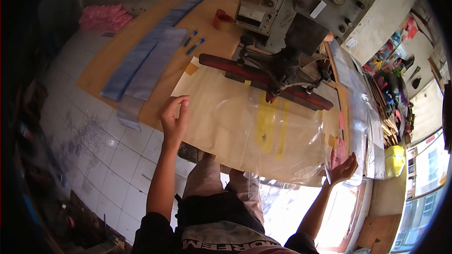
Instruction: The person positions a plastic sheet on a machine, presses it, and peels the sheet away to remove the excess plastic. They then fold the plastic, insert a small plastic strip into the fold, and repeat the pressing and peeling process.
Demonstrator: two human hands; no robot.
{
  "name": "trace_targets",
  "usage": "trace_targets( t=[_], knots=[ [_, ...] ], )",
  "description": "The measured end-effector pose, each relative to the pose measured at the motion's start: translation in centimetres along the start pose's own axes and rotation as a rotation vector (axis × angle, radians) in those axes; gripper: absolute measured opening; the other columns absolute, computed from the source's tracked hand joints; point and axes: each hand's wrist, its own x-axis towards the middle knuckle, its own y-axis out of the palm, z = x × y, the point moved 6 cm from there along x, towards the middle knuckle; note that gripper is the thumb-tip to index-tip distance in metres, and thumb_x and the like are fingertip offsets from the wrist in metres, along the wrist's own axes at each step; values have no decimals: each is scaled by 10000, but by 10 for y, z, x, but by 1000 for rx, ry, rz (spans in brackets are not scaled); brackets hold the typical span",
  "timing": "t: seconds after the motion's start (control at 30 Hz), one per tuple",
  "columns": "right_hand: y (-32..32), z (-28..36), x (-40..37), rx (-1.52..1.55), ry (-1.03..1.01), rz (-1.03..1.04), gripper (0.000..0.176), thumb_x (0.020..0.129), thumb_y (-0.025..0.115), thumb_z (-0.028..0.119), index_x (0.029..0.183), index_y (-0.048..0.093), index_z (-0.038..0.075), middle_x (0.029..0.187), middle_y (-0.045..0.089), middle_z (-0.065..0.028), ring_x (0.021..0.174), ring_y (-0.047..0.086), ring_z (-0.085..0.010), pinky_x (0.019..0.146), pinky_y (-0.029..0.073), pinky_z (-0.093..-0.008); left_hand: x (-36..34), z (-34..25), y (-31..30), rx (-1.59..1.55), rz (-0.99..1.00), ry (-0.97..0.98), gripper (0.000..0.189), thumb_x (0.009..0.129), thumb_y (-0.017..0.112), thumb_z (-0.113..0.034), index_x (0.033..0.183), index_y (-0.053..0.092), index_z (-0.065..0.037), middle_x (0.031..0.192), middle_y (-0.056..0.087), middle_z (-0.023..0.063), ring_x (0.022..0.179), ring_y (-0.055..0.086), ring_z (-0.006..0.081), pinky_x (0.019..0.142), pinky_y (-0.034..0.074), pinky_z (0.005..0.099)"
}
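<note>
The brown worktop (113, 51) ran from the upper left toward the right, and a dark grey machine (292, 14) stood at its far side with a long red bar (263, 82) low at its front. A clear plastic sheet (245, 131) lay spread over the pale paper below that bar, its near edge hanging off the worktop above the person's knees. 2 long stacks of bluish plastic strips (146, 56) lay side by side to the left, well apart from the sheet. The left hand (175, 115) was at the sheet's left edge, its grip drawn together, thumb and curled fingers pinched on the plastic. The right hand (343, 169) was at the sheet's near right corner, palm turned up and its grip spread wide, the plastic's edge just touching the fingers and not clamped. A roll of brown tape (223, 19) sat by the machine, and 2 blue pens (193, 42) lay near the strips.
</note>
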Motion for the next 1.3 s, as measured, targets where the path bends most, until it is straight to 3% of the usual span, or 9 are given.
trace_targets(
  t=[0.13,0.77,0.97,1.03,1.13,1.3],
  knots=[
    [1,2,0,8,36,23,289,945,480,200,1010,639,-32,972,637,-148,901,602,-284,801,474,-378,0,0,0,-4,1,-5,142,877,572,-86,910,628,40,837,628,104,797,600,182,739,459,278],
    [5,1,0,-5,72,77,279,949,463,173,995,636,-41,941,630,-133,872,599,-266,795,473,-360,-1,1,3,18,35,-78,154,887,570,-99,893,626,44,818,629,96,777,598,168,724,461,268],
    [7,-17,-3,114,176,67,268,950,471,168,1011,628,-41,940,629,-122,858,591,-232,799,470,-342,-4,9,7,15,102,-73,161,898,564,-99,889,625,49,820,622,75,783,580,137,730,448,249],
    [3,-3,7,138,188,118,226,952,461,116,987,630,-29,878,612,-104,830,586,-190,758,468,-297,-5,6,10,-3,120,-109,158,903,559,-102,894,630,39,837,615,57,787,570,123,729,441,238],
    [1,-2,21,299,293,169,258,944,477,161,1004,647,-25,841,634,-82,808,584,-160,757,457,-295,-3,4,13,55,216,-169,153,899,561,-101,905,629,35,843,615,59,801,570,127,740,441,243],
    [25,29,49,416,272,555,236,919,512,149,994,645,-30,774,623,-47,731,574,-115,702,457,-251,14,-43,42,237,404,125,126,861,569,-63,930,622,29,881,616,100,836,596,194,762,453,277]
  ],
)
